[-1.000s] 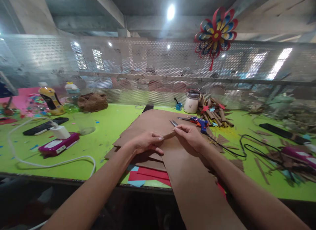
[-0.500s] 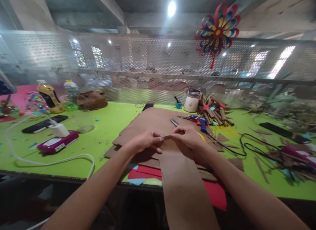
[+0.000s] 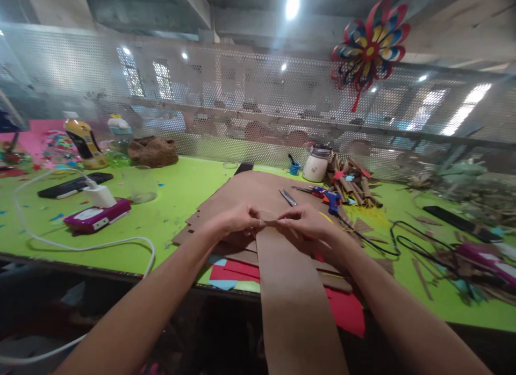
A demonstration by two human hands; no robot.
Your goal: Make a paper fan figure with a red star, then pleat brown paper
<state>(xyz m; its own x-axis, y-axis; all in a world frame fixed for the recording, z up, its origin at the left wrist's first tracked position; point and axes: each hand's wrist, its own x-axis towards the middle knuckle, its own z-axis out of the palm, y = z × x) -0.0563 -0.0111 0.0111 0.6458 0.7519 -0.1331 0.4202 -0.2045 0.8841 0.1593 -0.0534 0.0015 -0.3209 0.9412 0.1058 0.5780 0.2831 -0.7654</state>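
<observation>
A long strip of brown paper [image 3: 296, 289] hangs over the table's front edge toward me. Its far end is pinched between the fingertips of my left hand [image 3: 243, 219] and my right hand [image 3: 304, 221], where a narrow edge looks folded or rolled. Both hands are closed on it, close together. Beneath them lies a stack of brown paper sheets [image 3: 245, 189], with red paper [image 3: 346, 310] poking out at the front. Just beyond my right hand are scissors [image 3: 288, 197] and a blue glue gun [image 3: 328, 197]. The undersides of my fingers are partly hidden.
A purple power strip [image 3: 99, 215] with a white charger and cable lies left, near a clear cup [image 3: 141, 189]. A yellow bottle [image 3: 85, 144] stands behind. At right are a white jar [image 3: 316, 165], rolled paper pieces [image 3: 355, 181], a black cable [image 3: 397, 240] and scraps.
My left hand's fingers have closed in on the strip's end, beside my right fingertips. The strip has swung slightly left, and the camera view has tilted a little.
</observation>
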